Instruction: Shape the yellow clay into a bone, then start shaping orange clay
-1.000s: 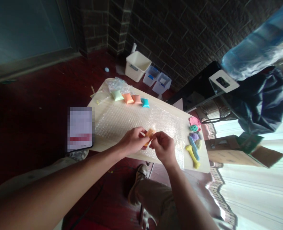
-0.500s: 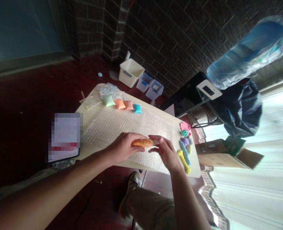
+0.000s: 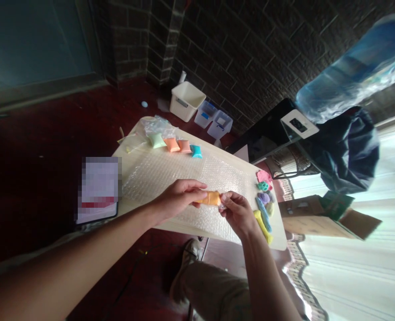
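My left hand and my right hand are both closed on a small orange packet, one at each end, held just above a sheet of bubble wrap on a pale table. The left fingers pinch the packet's left end, the right fingers pinch its clear right edge. Green, orange and blue packets lie in a row at the table's far side. Several coloured clay shapes lie along the table's right end, close to my right hand.
A phone or tablet lies at the table's left edge. A white tub and two clear boxes stand on the dark red floor by the brick wall. A black stand, a dark bag and a cardboard box crowd the right side.
The orange packet went from bunched between my hands to held lengthwise. My right hand, open beside it half a second ago, now pinches its right end. The camera view shifted slightly.
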The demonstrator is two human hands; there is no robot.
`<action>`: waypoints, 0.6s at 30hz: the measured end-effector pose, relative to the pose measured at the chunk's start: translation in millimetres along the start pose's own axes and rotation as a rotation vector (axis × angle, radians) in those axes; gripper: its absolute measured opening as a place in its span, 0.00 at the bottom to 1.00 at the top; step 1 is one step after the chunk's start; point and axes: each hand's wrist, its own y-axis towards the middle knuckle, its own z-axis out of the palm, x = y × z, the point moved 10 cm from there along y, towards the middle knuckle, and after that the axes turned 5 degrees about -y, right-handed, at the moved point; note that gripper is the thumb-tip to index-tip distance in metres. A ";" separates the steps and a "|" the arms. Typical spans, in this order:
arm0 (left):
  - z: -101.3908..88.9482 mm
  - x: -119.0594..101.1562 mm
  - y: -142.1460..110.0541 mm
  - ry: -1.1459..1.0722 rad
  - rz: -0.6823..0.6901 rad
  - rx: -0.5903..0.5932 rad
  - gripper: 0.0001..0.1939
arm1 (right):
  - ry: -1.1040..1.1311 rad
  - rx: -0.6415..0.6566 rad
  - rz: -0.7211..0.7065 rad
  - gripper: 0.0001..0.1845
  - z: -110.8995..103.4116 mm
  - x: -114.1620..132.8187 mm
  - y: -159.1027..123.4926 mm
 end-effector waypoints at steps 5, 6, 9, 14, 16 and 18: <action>13.8 4.3 -3.3 -0.326 -0.111 0.095 0.15 | 0.009 -0.023 -0.118 0.20 1.4 8.5 -1.3; 15.6 3.5 -4.5 -0.354 -0.112 0.103 0.15 | 0.024 -0.032 -0.124 0.19 1.6 8.0 -1.2; 20.1 1.1 -6.3 -0.408 -0.107 0.123 0.14 | 0.104 -0.037 -0.102 0.19 4.0 2.7 0.7; 19.3 3.7 -2.3 -0.426 -0.113 0.083 0.11 | 0.155 -0.009 -0.002 0.18 9.9 -13.5 7.1; 11.8 7.5 0.6 -0.372 -0.115 0.012 0.10 | 0.037 -0.075 -0.044 0.18 4.3 -12.3 6.7; -1.9 9.7 2.7 -0.260 -0.091 -0.100 0.09 | -0.191 -0.216 -0.207 0.18 -5.3 4.3 -1.2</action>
